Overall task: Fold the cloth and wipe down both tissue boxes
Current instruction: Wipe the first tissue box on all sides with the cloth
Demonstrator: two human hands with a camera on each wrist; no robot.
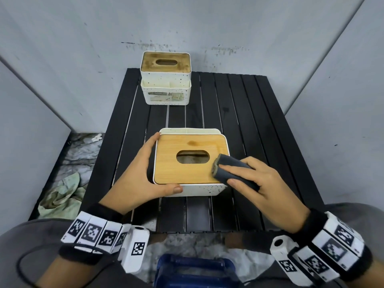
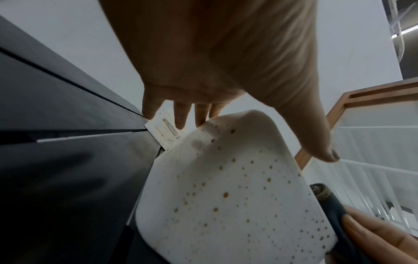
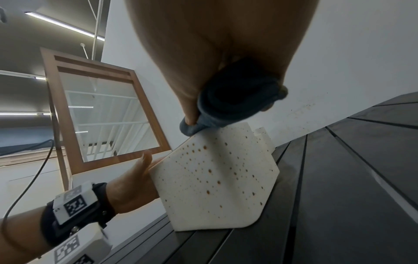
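My left hand (image 1: 143,173) braces near tissue box (image 1: 190,161) at its left side: fingers straight along wall, thumb across front edge. My right hand (image 1: 264,183) pinches folded grey cloth (image 1: 230,170), pressing it on bamboo lid (image 1: 187,173), right of slot. Second tissue box (image 1: 165,79) stands well behind near box, lid stained.

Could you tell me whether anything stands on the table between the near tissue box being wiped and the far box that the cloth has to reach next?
Nothing visible does: only bare black table slats lie between the near tissue box and far box.
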